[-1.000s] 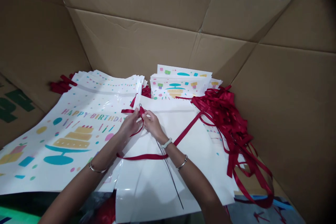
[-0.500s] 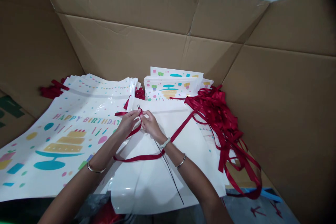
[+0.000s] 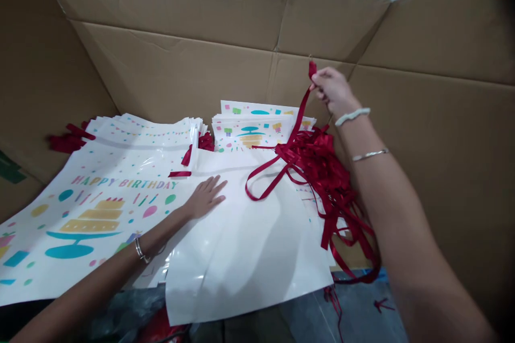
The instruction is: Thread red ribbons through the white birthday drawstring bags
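Note:
My left hand (image 3: 204, 198) lies flat with fingers spread on a blank white sheet (image 3: 241, 257). Raised at the upper right, my right hand (image 3: 333, 90) pinches a red ribbon (image 3: 301, 112) near its end. A thin wire loop (image 3: 310, 57) pokes up just above the pinched ribbon; most of the wire is hidden by the hand and arm. From the fingers the ribbon runs down to a tangled heap of red ribbon (image 3: 322, 166), with a slack loop over the sheet. A short red ribbon end (image 3: 179, 174) sticks out at the sheet's upper left edge.
Printed "Happy Birthday" sheets (image 3: 96, 161) are piled on the left, with red ribbon (image 3: 66, 142) at their far corner. A second pile of printed sheets (image 3: 251, 123) leans at the back. Tall cardboard walls (image 3: 177, 69) enclose the left, back and right.
My hands were together over the sheet, holding the ribbon and wire. The right hand has lifted them up and right; the left has let go and flattened on the sheet.

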A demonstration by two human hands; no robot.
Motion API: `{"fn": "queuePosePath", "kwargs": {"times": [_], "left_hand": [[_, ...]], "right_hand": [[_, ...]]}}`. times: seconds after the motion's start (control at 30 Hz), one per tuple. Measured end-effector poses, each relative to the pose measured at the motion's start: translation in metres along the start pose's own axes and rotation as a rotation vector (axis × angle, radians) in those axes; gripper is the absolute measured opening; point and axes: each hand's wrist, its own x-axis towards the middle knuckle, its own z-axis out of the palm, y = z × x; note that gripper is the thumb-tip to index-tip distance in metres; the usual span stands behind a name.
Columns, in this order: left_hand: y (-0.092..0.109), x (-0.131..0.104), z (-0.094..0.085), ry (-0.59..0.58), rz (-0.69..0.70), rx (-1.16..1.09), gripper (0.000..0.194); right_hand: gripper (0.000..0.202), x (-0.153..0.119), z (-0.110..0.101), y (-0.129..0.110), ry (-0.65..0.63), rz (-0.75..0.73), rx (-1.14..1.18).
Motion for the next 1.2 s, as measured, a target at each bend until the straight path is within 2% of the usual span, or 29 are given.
{"fn": "queuePosePath", "kwargs": {"times": [0.03,0.1,0.2,0.27,0.33,0.43,0.53,0.67,0.8,0.87,0.93,0.97,1.03,1.1,1.17,1.2], "left_hand": [[-0.006,-0.003,0.003,-0.044,0.088,0.103,0.053],[-0.018,-0.005,-0.002,-0.169,0.250,0.369,0.059],[-0.036,0.004,-0.034,-0.395,0.408,0.732,0.065],[-0.046,0.013,-0.059,-0.491,0.482,0.851,0.067],[-0.052,0.022,-0.081,-0.518,0.529,0.911,0.070],[-0.059,0.033,-0.106,-0.472,0.525,0.966,0.076],[-0.067,0.038,-0.130,-0.439,0.484,0.982,0.077],[-0.086,0.038,-0.171,-0.430,0.434,0.968,0.078],[-0.100,0.038,-0.219,-0.393,0.363,0.972,0.080],[-0.095,0.043,-0.230,-0.321,0.338,0.981,0.086],[-0.081,0.049,-0.218,-0.248,0.340,0.977,0.085],[-0.071,0.052,-0.202,-0.228,0.351,0.963,0.079],[-0.052,0.055,-0.155,-0.264,0.374,0.883,0.061],[-0.036,0.054,-0.095,-0.330,0.353,0.805,0.055],[-0.027,0.049,-0.041,-0.285,0.298,0.757,0.056],[-0.025,0.047,-0.020,-0.234,0.264,0.756,0.055]], "right_hand": [[0.034,0.007,-0.014,-0.016,-0.019,0.000,-0.106],[0.024,0.012,-0.031,-0.037,-0.215,0.027,-0.299],[0.017,0.005,-0.032,-0.045,-0.622,0.151,-0.548],[0.018,-0.003,-0.024,-0.040,-0.801,0.270,-0.745],[0.018,-0.014,-0.015,-0.033,-0.835,0.318,-0.961],[0.016,-0.031,-0.003,-0.024,-0.757,0.276,-1.146],[0.011,-0.048,0.010,-0.006,-0.886,0.351,-1.075],[0.003,-0.074,0.035,0.042,-1.058,0.494,-0.843],[0.010,-0.100,0.061,0.099,-1.089,0.555,-0.609],[0.007,-0.110,0.074,0.122,-1.096,0.582,-0.511],[0.005,-0.118,0.086,0.139,-1.093,0.595,-0.396],[0.005,-0.121,0.092,0.145,-1.080,0.591,-0.338],[0.006,-0.127,0.105,0.151,-1.063,0.565,-0.250],[0.014,-0.132,0.119,0.149,-1.079,0.521,-0.215],[0.024,-0.137,0.130,0.144,-1.119,0.494,-0.223],[0.027,-0.139,0.135,0.140,-1.137,0.491,-0.231]]}}
